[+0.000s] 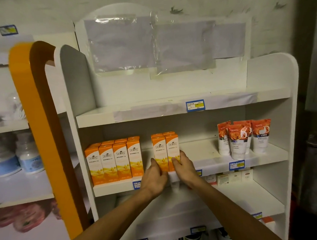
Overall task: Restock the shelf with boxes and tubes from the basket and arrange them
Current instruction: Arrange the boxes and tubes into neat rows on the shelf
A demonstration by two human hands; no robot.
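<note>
Both my hands, left (154, 177) and right (184, 169), grasp the small orange box cluster (165, 149) on the middle shelf (207, 154); right of it stand tubes (244, 139); lower-shelf goods are blurred.

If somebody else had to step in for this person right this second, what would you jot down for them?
Left hand: holds the left side of a small cluster of orange boxes on the middle shelf.
Right hand: holds the cluster's right side.
Done: a bigger block of orange boxes stands at the shelf's left; rose-print tubes stand at its right.
Left: close the gap between cluster and block, probably by sliding the cluster left. The basket is out of view, so remaining stock is unknown.
</note>
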